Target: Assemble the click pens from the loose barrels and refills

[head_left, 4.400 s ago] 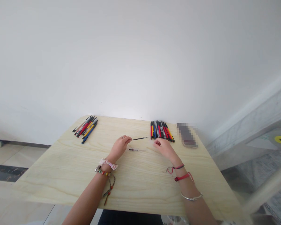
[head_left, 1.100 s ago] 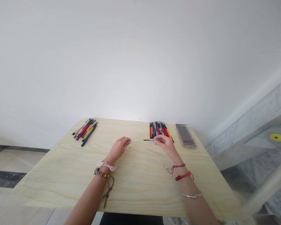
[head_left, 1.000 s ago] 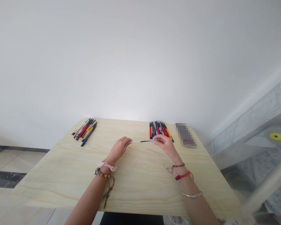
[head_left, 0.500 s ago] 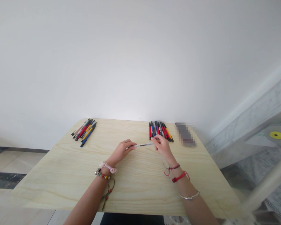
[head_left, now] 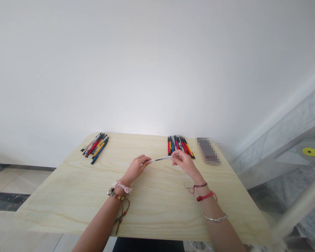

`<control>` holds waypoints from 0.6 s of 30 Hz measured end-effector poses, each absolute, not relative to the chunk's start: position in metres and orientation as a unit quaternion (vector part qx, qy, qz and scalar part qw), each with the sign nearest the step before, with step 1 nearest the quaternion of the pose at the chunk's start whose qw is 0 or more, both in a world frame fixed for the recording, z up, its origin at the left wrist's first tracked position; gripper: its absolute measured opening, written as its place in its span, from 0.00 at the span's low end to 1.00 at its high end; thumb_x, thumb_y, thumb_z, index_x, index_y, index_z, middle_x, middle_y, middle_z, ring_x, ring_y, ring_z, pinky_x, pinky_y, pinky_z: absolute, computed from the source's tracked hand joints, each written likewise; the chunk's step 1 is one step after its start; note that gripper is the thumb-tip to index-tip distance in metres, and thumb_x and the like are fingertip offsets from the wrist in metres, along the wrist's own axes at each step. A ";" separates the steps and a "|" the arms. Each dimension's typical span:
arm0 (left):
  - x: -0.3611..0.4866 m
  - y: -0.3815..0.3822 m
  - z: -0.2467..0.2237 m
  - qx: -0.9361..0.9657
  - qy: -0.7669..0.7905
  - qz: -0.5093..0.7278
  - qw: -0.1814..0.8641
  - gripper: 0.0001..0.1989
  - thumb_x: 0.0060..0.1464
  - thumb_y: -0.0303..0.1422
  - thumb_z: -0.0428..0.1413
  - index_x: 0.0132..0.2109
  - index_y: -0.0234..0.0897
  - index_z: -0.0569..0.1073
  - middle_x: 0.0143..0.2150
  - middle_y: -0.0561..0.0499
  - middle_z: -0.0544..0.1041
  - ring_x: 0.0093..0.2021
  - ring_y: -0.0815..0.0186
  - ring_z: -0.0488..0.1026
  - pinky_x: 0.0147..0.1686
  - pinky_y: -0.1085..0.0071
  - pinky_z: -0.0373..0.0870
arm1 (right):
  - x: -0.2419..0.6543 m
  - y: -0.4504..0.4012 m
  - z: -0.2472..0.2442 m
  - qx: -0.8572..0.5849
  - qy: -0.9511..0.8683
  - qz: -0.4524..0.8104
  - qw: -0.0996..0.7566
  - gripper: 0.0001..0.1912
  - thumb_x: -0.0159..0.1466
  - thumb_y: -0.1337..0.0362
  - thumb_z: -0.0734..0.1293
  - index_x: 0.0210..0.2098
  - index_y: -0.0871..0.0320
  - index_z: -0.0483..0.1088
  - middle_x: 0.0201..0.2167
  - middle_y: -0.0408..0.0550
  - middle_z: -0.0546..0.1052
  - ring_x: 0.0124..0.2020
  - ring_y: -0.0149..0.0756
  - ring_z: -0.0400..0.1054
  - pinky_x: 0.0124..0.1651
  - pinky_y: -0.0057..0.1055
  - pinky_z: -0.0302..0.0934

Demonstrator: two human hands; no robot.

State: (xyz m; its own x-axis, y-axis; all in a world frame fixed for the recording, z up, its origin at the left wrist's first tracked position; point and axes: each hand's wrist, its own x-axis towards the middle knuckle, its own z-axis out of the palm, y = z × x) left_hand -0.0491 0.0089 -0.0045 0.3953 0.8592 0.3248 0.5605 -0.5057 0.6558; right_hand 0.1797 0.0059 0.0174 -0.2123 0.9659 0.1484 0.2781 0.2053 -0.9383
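Observation:
A slim whitish pen [head_left: 161, 159] with a dark strip is stretched sideways between my two hands, above the middle of the table. My left hand [head_left: 138, 167] pinches its left end between thumb and fingers. At the other end, the fingertips of my right hand [head_left: 184, 163] close on it. Just beyond my right hand lies a row of pens [head_left: 177, 143] in red, yellow, blue and grey, its near ends partly hidden by that hand. Farther left, a second bunch of pens [head_left: 96, 147] rests on the table in similar colours.
The pale wooden table [head_left: 152, 206] stands against a white wall [head_left: 157, 70]. Right of the pen row, a blurred-out phone-like object [head_left: 208, 150] lies near the table's right edge. A pale post [head_left: 299, 203] rises beyond that edge.
The pen has tilted, its right end now a little higher. My right hand has turned slightly and shifted right; my left hand has moved slightly. Both pen groups stay put.

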 end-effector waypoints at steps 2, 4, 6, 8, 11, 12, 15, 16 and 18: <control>-0.049 0.009 -0.005 0.804 0.440 0.325 0.232 0.11 0.54 0.35 0.46 0.36 0.36 0.72 0.31 0.49 0.72 0.33 0.67 0.68 0.34 0.73 0.62 | 0.179 0.004 0.018 -0.508 -0.674 0.374 0.384 0.09 0.56 0.60 0.59 0.23 0.58 0.61 0.16 0.38 0.66 0.15 0.26 0.63 0.21 0.25 0.58; -0.049 0.009 -0.004 0.805 0.440 0.321 0.235 0.11 0.53 0.35 0.46 0.35 0.36 0.72 0.31 0.49 0.72 0.33 0.67 0.68 0.35 0.72 0.61 | 0.179 0.003 0.019 -0.540 -0.680 0.344 0.357 0.15 0.58 0.58 0.55 0.19 0.58 0.60 0.11 0.37 0.62 0.11 0.25 0.58 0.18 0.24 0.55; -0.049 0.009 -0.004 0.802 0.446 0.321 0.234 0.11 0.53 0.34 0.46 0.35 0.36 0.72 0.31 0.49 0.72 0.33 0.66 0.67 0.34 0.72 0.61 | 0.179 0.003 0.019 -0.534 -0.683 0.352 0.354 0.12 0.57 0.57 0.57 0.24 0.59 0.63 0.14 0.38 0.65 0.12 0.25 0.59 0.18 0.24 0.55; -0.049 0.008 -0.003 0.799 0.451 0.321 0.233 0.11 0.53 0.34 0.46 0.35 0.35 0.71 0.31 0.49 0.71 0.33 0.66 0.67 0.34 0.72 0.61 | 0.179 0.003 0.019 -0.500 -0.690 0.374 0.366 0.11 0.54 0.59 0.61 0.34 0.58 0.63 0.22 0.40 0.70 0.16 0.26 0.63 0.20 0.24 0.58; -0.049 0.008 -0.003 0.805 0.446 0.313 0.235 0.11 0.53 0.34 0.46 0.35 0.35 0.71 0.31 0.49 0.71 0.33 0.66 0.67 0.34 0.72 0.61 | 0.176 0.003 0.017 -0.500 -0.699 0.359 0.364 0.08 0.55 0.60 0.60 0.30 0.58 0.63 0.18 0.39 0.68 0.17 0.27 0.64 0.23 0.25 0.59; -0.049 0.008 -0.002 0.808 0.442 0.309 0.236 0.11 0.53 0.34 0.46 0.35 0.35 0.71 0.31 0.49 0.71 0.33 0.67 0.67 0.35 0.72 0.61 | 0.176 0.003 0.017 -0.518 -0.696 0.346 0.357 0.10 0.57 0.59 0.57 0.26 0.58 0.63 0.14 0.38 0.66 0.15 0.26 0.62 0.22 0.24 0.58; -0.048 0.008 -0.002 0.811 0.440 0.305 0.235 0.11 0.53 0.34 0.46 0.35 0.35 0.71 0.31 0.49 0.71 0.33 0.67 0.67 0.34 0.72 0.61 | 0.174 0.003 0.016 -0.543 -0.682 0.337 0.354 0.13 0.58 0.57 0.56 0.22 0.59 0.63 0.13 0.38 0.64 0.12 0.26 0.60 0.19 0.24 0.56; -0.048 0.008 -0.002 0.810 0.442 0.306 0.235 0.11 0.54 0.34 0.46 0.35 0.35 0.71 0.31 0.49 0.71 0.33 0.67 0.67 0.34 0.72 0.61 | 0.175 0.003 0.016 -0.531 -0.684 0.346 0.361 0.11 0.56 0.58 0.58 0.26 0.59 0.64 0.16 0.39 0.66 0.14 0.26 0.61 0.20 0.24 0.57; -0.049 0.008 -0.002 0.807 0.445 0.308 0.235 0.11 0.54 0.35 0.46 0.35 0.35 0.71 0.31 0.49 0.71 0.33 0.67 0.67 0.34 0.72 0.61 | 0.176 0.003 0.016 -0.496 -0.699 0.359 0.369 0.10 0.54 0.61 0.61 0.34 0.58 0.64 0.22 0.40 0.70 0.18 0.27 0.65 0.24 0.24 0.59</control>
